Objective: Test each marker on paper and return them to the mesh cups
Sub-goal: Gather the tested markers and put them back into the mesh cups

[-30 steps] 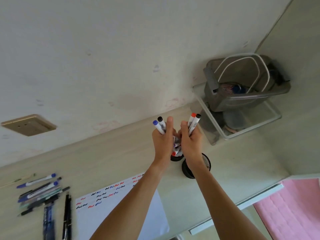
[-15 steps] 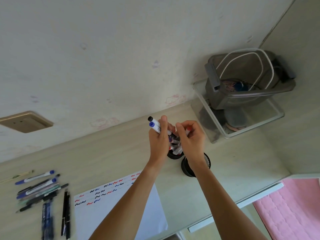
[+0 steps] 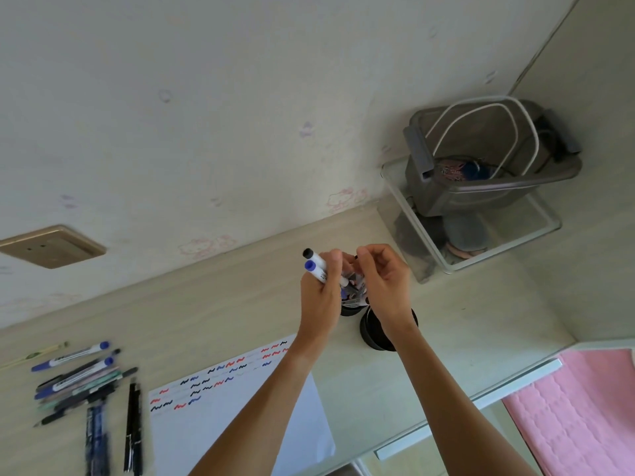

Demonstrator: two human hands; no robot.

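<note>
1. Since the earlier frames, the right hand has let go of the red- and black-capped markers it held upright; its fingers now curl loosely over the cups, and whether they pinch anything I cannot tell.
2. Nearest, the test paper lies under the forearms, with rows of black, red and blue squiggles along its far edge.
3. Beyond it, the left hand grips two markers, one blue-capped and one black-capped, caps pointing up and left.
4. To do this step well, I judge each marker should go straight down into the far mesh cup while the other hand steadies the bundle.
5. Wrists hide much of the near mesh cup; its contents cannot be seen.
6. Loose pens at left are blurred.
</note>
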